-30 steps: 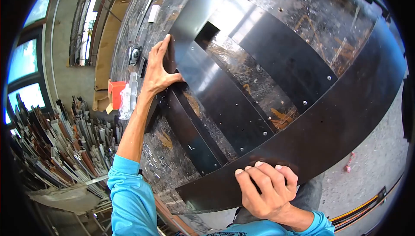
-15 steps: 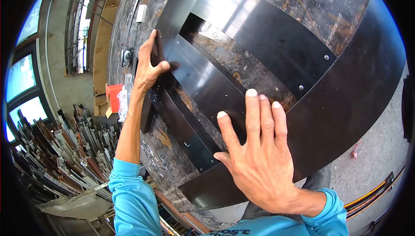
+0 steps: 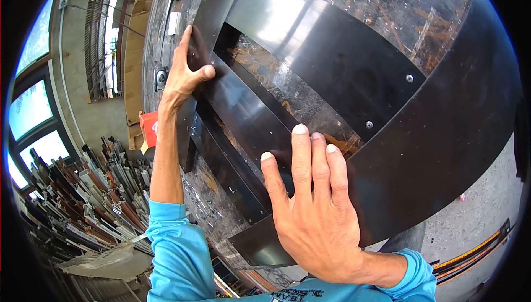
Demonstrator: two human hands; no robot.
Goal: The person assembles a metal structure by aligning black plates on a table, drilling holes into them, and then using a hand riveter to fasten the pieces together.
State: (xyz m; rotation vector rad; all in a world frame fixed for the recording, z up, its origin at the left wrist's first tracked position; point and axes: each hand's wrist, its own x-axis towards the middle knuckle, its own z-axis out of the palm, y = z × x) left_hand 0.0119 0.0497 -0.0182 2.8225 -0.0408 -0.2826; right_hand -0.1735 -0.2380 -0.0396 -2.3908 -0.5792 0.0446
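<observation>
A large dark metal frame (image 3: 431, 153) with several crosswise slats lies on a scratched worktable (image 3: 387, 9). My left hand (image 3: 182, 78) rests against the frame's far left side piece, thumb raised apart from the fingers. Near the front, my right hand (image 3: 315, 213) lies palm down with fingers spread, over the joint between a middle slat (image 3: 249, 100) and the wide curved side panel. Neither hand has anything in its grasp. Round screw heads (image 3: 409, 78) show at the end of a wide shiny slat (image 3: 332, 42).
An orange-red box (image 3: 148, 128) and a small black device (image 3: 161, 78) are at the table's left edge. Many metal profile offcuts (image 3: 99, 191) stand in a heap at the lower left. Levels or bars (image 3: 470, 252) lie on the floor at the lower right.
The frame and both hands appear shifted a little to the left in the view. Both hands keep nearly the same pose on the frame.
</observation>
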